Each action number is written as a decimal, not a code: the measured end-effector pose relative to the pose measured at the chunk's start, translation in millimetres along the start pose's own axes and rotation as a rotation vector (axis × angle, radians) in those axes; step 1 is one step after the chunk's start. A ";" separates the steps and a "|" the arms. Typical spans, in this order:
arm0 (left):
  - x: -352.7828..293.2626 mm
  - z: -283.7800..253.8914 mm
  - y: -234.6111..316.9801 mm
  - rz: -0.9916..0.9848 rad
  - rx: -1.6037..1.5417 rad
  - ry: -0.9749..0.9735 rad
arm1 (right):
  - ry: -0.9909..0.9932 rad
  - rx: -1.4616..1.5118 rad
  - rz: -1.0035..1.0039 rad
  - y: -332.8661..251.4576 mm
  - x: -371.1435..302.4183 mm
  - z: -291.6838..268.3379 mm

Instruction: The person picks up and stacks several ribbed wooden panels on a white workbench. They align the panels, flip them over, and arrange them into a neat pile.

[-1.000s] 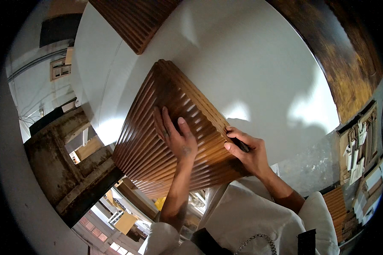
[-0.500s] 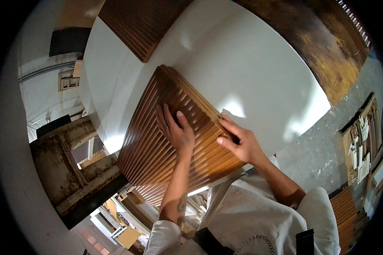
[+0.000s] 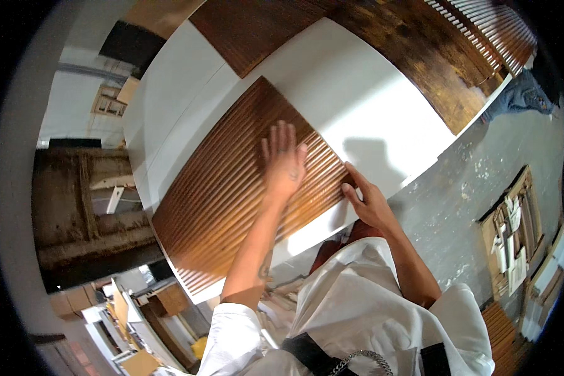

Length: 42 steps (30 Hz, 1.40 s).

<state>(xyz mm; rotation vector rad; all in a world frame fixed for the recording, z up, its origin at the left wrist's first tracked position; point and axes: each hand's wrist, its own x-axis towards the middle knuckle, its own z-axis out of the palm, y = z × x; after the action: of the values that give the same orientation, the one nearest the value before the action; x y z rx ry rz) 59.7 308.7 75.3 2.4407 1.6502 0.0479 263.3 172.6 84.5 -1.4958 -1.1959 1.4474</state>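
A brown ribbed wooden panel (image 3: 232,169) lies on the white tabletop (image 3: 370,94), its grooves running slantwise. My left hand (image 3: 285,166) rests palm down on the panel's upper face, fingers stretched out. At the panel's right corner, my right hand (image 3: 366,200) has its fingers along the edge and its thumb curled at the near side, closed around the corner. The underside of the panel is hidden.
Another brown ribbed panel (image 3: 257,37) lies farther back on the table. A dark stained wooden board (image 3: 413,56) and slatted pieces (image 3: 489,31) sit at the far right. A crate of wood scraps (image 3: 514,238) stands on the grey floor at right.
The panel has gone from tilted, with its thick edge showing, to lying flat on the table. My left hand has slid across its face; my right hand remains at the corner.
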 end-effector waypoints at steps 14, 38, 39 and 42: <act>-65.1 3.5 81.7 0.539 -0.027 -0.020 | 0.116 -0.414 -0.049 63.7 -185.4 50.8; -332.4 13.3 -165.4 0.151 0.230 0.067 | -0.065 -0.705 -0.020 58.3 -169.5 21.1; -350.7 5.8 -179.5 0.104 0.239 0.086 | -0.073 -0.661 -0.078 66.2 -160.1 20.6; -401.5 -10.0 -222.2 -0.048 0.275 0.087 | -0.062 -0.709 -0.236 60.7 -135.0 19.7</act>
<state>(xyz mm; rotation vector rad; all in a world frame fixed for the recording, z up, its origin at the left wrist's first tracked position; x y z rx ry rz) -297.0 19.8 78.3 2.6284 1.8632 -0.0869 260.4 24.2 68.0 -1.6763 -1.9844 0.9521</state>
